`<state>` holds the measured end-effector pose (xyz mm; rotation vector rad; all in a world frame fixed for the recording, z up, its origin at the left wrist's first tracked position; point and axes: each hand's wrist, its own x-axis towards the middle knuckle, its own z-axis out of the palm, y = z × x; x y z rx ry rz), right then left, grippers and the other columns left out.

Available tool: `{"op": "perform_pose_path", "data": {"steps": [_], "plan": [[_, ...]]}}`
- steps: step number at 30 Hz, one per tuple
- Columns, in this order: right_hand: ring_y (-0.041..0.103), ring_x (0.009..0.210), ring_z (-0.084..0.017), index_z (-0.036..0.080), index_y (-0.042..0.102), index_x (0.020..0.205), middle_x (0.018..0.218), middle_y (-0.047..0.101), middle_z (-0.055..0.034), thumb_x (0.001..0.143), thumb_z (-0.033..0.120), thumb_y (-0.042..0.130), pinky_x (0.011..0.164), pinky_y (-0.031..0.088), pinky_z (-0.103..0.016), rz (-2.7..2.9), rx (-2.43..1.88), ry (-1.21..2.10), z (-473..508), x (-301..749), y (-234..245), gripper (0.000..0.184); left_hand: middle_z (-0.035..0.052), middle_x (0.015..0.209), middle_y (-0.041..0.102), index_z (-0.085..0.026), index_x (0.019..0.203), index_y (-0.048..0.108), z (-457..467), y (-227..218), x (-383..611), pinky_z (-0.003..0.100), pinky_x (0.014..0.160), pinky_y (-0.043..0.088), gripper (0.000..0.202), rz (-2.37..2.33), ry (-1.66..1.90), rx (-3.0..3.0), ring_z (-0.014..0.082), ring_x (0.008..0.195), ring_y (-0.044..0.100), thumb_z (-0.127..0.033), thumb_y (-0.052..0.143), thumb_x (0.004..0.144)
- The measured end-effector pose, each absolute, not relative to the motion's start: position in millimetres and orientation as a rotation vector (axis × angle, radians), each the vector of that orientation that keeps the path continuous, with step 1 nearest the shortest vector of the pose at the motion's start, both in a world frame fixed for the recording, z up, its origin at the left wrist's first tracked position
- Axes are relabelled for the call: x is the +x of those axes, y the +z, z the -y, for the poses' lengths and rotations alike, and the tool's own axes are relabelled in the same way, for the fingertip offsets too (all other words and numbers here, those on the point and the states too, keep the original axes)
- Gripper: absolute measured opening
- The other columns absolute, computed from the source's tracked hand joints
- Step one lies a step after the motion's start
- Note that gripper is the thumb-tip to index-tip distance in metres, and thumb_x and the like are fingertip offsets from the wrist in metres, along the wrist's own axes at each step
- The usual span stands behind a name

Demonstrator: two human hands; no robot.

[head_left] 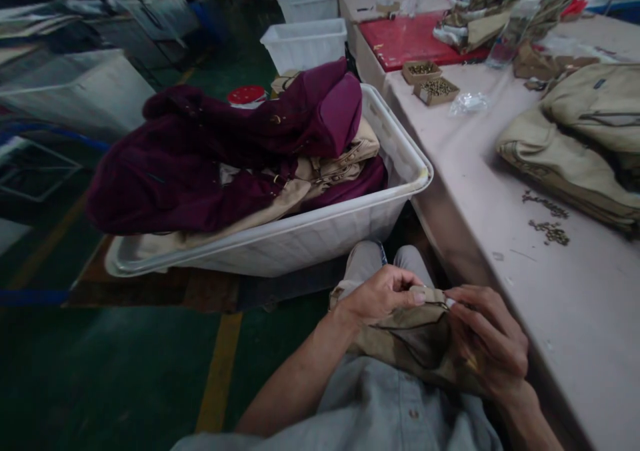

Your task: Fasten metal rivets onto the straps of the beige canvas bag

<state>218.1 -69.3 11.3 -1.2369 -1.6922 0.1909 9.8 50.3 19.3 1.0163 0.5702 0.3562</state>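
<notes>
A khaki fabric bag (420,337) with a dark zipper line lies across my lap. My left hand (383,296) pinches its upper edge, thumb on top, by a short strap or tab (431,295). On the other side of that tab, my right hand (493,327) is closed with thumb and finger together at the edge. A small whitish bit shows at its fingertips, too small to name. The right hand's lower fingers are partly hidden behind the bag.
To the front left, a white plastic bin (300,227) holds maroon bags (200,164) and khaki cloth. The table (565,304) at my right carries loose metal studs (550,232), stacked khaki bags (575,137), small boxes of brass pieces (436,89) and a red board (400,41).
</notes>
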Motion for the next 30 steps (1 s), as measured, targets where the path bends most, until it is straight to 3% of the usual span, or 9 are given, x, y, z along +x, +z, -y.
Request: {"op": "perform_pose_path", "data": {"steps": [3,8,10,13,18,26,30], "plan": [[0.068,0.107,-0.028,0.027,0.073,0.114,0.114,0.071,-0.0101,0.092,0.005,0.066,0.085,0.059,-0.048,1.648,-1.264,0.296,65,224,20,0.032,0.0057,0.074,0.067,-0.010,0.087,0.077,-54,25,17,0.026,0.065,0.041,0.037,-0.520,0.351,0.928,0.0131,0.066,0.056,-0.042,0.088,0.074],[0.070,0.102,-0.024,0.023,0.076,0.110,0.114,0.072,-0.0106,0.097,0.028,0.067,0.085,0.061,-0.039,1.628,-1.281,0.763,45,268,46,0.016,0.0080,0.074,0.070,-0.009,0.088,0.081,-55,27,29,0.026,0.065,0.041,0.027,-0.598,0.479,0.870,0.0138,0.066,0.057,-0.033,0.084,0.075],[0.071,0.101,-0.025,0.021,0.076,0.111,0.112,0.074,-0.0109,0.093,0.035,0.070,0.088,0.060,-0.039,1.545,-1.421,0.703,37,305,48,0.023,0.0073,0.072,0.070,-0.009,0.088,0.082,-53,23,33,0.025,0.065,0.041,0.026,-0.641,0.516,0.850,0.0135,0.065,0.057,-0.031,0.085,0.075],[0.073,0.086,-0.024,0.016,0.078,0.109,0.101,0.078,-0.0118,0.089,0.043,0.068,0.080,0.059,-0.035,1.310,-1.879,0.346,22,373,35,0.035,0.0061,0.070,0.068,-0.009,0.086,0.081,-47,19,40,0.025,0.064,0.040,0.025,-0.672,0.555,0.816,0.0128,0.063,0.055,-0.031,0.085,0.074],[0.069,0.077,-0.027,0.009,0.081,0.102,0.088,0.078,-0.0150,0.080,0.045,0.063,0.075,0.052,-0.037,1.211,-2.169,0.135,-15,451,0,0.045,0.0056,0.065,0.065,-0.009,0.079,0.077,-40,19,47,0.025,0.064,0.038,0.024,-0.745,0.609,0.812,0.0127,0.063,0.051,-0.033,0.083,0.076],[0.064,0.072,-0.022,0.017,0.079,0.083,0.077,0.074,-0.0075,0.080,0.038,0.060,0.068,0.042,-0.030,1.321,-2.292,0.157,-50,469,-20,0.028,0.0069,0.071,0.067,-0.011,0.085,0.078,-41,31,40,0.028,0.070,0.042,0.031,-0.842,0.619,1.062,0.0171,0.071,0.057,-0.041,0.079,0.081],[0.064,0.070,-0.020,0.017,0.077,0.085,0.076,0.074,-0.0050,0.080,0.033,0.063,0.064,0.040,-0.028,1.333,-2.314,0.207,-59,471,-19,0.022,0.0058,0.072,0.066,-0.011,0.087,0.079,-46,34,39,0.028,0.071,0.043,0.036,-0.844,0.597,1.129,0.0175,0.073,0.055,-0.047,0.077,0.083]]}}
